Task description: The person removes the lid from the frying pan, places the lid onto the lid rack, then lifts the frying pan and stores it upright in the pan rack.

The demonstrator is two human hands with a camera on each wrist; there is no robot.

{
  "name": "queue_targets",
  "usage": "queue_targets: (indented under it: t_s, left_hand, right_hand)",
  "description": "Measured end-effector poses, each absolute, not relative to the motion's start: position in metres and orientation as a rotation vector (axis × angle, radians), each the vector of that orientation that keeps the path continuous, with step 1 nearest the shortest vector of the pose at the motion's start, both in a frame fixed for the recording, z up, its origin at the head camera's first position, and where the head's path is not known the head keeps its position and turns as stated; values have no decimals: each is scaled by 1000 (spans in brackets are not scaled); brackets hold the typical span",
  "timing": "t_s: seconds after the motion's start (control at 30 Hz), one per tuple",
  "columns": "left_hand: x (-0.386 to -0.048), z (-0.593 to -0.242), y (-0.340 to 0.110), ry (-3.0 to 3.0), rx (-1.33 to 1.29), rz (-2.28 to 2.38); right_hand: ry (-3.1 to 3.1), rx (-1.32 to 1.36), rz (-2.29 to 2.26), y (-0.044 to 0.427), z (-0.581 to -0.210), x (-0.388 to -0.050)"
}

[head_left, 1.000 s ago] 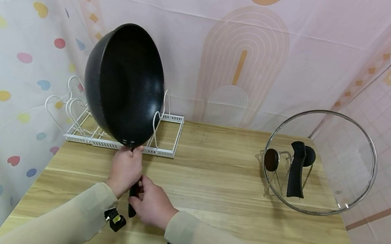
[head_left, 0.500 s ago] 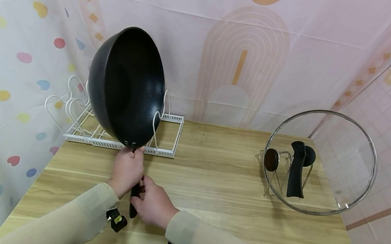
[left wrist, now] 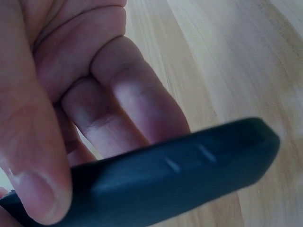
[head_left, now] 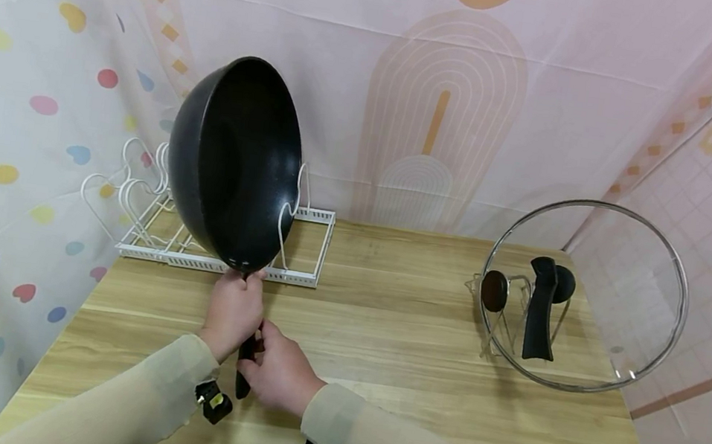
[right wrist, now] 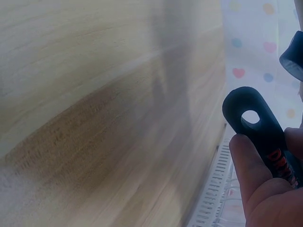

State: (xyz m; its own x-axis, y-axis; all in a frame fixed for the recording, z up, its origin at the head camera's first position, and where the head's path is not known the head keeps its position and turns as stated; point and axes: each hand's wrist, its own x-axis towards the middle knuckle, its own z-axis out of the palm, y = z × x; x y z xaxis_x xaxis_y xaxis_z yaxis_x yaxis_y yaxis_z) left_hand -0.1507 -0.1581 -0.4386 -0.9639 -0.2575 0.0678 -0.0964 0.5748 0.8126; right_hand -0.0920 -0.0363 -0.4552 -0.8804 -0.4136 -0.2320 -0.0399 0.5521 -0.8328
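A black wok [head_left: 245,162] stands on its side, tilted, in the white wire rack [head_left: 319,247]; its open side faces right. My left hand [head_left: 234,311] grips the black handle [head_left: 244,369] just below the bowl. Lower down, my right hand [head_left: 283,368] pinches the same handle between thumb and fingers. In the left wrist view, fingers and a thumb lie about the handle [left wrist: 189,175], with its tip sticking out to the right. The right wrist view has the handle's end [right wrist: 236,106] with a hanging hole, fingers along its sides. The rack's middle is partly hidden behind the wok.
To the right, a round glass lid [head_left: 679,317] with a steel rim and black handle [head_left: 542,310] leans on a small wire stand [head_left: 495,330]. Patterned cloth [head_left: 329,16] hangs behind and beside the wooden table [head_left: 399,303]. Curved wire dividers [head_left: 89,198] rise at the rack's left end.
The wok has shifted right and slightly lower, closer to the rack's right-hand divider. Both hands have moved slightly right with the handle, keeping their hold. The lid has not moved.
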Motion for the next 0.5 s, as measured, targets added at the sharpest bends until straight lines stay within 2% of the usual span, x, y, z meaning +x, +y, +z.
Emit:
queue_targets:
  t_s: [0.5]
  left_hand:
    - [-153, -448, -159, -2652, 293, -1335]
  right_hand:
    - [2394, -346, -1243, -38, -462, -93]
